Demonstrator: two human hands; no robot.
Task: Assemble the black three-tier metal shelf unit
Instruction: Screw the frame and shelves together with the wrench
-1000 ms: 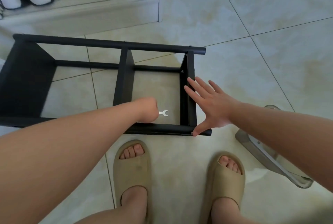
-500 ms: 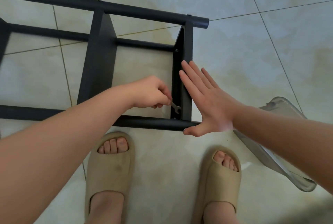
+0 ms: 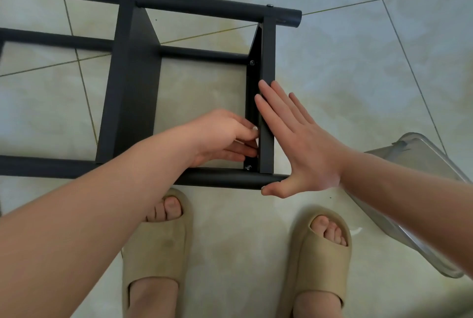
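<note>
Beige slippers [image 3: 158, 248] and a clear plastic bin [image 3: 414, 150] on tiled floor [image 3: 358, 74]

The shelf frame [image 3: 204, 5] is finished in matt black metal, its bolt [image 3: 253, 62] left bright. The floor tiles [image 3: 345, 67] are glazed glossy. The slippers [image 3: 158, 248] are moulded matt and smooth; the container [image 3: 419, 161] is formed of clear plastic.

The pale tiled floor [image 3: 358, 61] bears the black shelf frame [image 3: 133, 87], lying on its side. A clear plastic container [image 3: 419, 154] and beige slippers [image 3: 158, 253] rest near it
</note>
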